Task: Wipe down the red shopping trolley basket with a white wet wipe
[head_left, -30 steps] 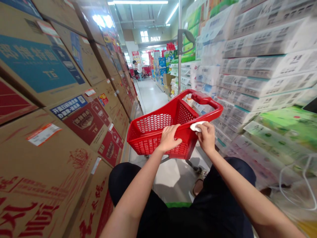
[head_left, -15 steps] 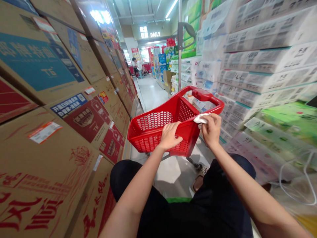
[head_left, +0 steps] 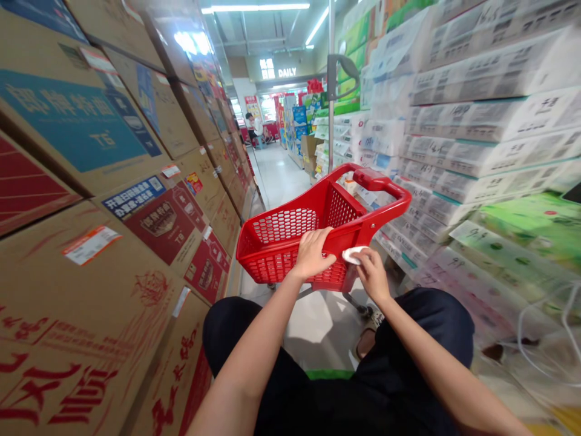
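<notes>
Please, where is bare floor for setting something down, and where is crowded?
Bare floor shows beyond the red cart, between the cartons and the stacked packs, and nearer, between the cart and the knees. It is crowded at both sides, and along the cart's near side, where the left hand rests and the right hand holds a white wad.
</notes>
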`<state>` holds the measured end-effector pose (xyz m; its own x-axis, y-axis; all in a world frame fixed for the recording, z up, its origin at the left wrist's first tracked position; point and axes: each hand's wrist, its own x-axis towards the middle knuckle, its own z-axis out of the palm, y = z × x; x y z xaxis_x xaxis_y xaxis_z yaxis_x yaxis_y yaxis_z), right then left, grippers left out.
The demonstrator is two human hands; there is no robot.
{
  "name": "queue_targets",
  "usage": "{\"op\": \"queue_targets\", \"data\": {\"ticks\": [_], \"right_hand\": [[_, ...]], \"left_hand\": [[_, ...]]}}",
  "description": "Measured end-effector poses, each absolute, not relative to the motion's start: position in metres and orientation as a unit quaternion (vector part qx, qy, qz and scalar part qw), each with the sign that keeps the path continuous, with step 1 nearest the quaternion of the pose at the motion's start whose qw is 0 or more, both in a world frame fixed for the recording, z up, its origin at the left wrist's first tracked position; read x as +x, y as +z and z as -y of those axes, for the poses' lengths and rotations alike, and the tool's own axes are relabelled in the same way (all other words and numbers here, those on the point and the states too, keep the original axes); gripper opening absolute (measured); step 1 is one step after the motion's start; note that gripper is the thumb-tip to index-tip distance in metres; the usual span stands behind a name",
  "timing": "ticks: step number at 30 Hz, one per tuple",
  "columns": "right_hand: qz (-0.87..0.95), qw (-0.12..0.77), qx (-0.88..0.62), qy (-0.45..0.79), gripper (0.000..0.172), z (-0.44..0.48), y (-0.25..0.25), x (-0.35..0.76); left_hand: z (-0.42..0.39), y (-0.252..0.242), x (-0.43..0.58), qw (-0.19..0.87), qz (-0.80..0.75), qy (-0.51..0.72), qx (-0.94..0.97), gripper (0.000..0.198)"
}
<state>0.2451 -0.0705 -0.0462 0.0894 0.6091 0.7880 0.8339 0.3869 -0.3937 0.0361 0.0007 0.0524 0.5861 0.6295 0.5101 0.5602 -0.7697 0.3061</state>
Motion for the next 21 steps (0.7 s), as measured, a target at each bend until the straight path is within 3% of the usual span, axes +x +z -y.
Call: {"op": "queue_targets", "data": {"ticks": [2,5,11,15,21], "right_hand": [[0.604,0.568,-0.543,-0.134,0.031,0.061,-0.017,0.252],[0.593,0.577,-0.539,-0.153,0.032,0.05,0.003,0.26],[0.661,0.498,-0.555,-0.081,0.031,0.068,-0.068,0.247],[0.666,0.496,-0.553,-0.064,0.03,0.08,-0.097,0.233],[0.6,0.572,-0.549,-0.101,0.03,0.061,-0.03,0.248]], "left_hand": [[-0.001,0.052,0.036,0.057,-0.335,0.307,0.889,0.069],[-0.001,0.052,0.037,0.061,-0.343,0.303,0.887,0.07],[-0.002,0.05,0.037,0.06,-0.335,0.312,0.887,0.069],[-0.002,0.05,0.037,0.053,-0.333,0.318,0.886,0.07],[-0.002,0.051,0.037,0.052,-0.33,0.316,0.888,0.07]]}}
